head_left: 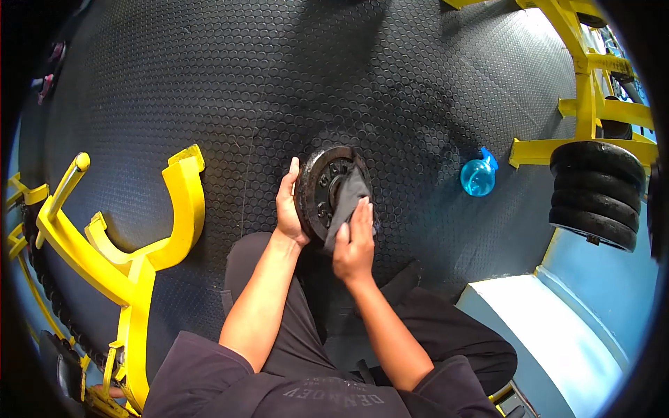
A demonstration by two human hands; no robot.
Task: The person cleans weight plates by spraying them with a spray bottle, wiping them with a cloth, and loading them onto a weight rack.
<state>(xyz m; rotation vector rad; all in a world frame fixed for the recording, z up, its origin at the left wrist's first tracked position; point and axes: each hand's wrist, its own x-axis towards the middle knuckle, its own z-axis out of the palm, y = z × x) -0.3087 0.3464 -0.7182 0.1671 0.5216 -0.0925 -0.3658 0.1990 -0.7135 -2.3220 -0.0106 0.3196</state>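
Note:
A black weight plate (322,182) stands on edge in front of my crossed legs, its face turned up and to the right. My left hand (288,205) grips the plate's left rim, fingers along the outside. A dark grey cloth (350,198) lies against the plate's face, covering part of its right side and hub. My right hand (355,244) presses the cloth onto the plate, its fingers over the fabric. The plate's lower edge is partly hidden by the cloth and my right hand.
A blue spray bottle (478,175) is on the black rubber floor (418,83) to the right. Yellow gym frames (143,272) stand at left and yellow racks (584,104) at upper right. Several stacked black plates (596,195) hang beside a pale blue ledge (536,320).

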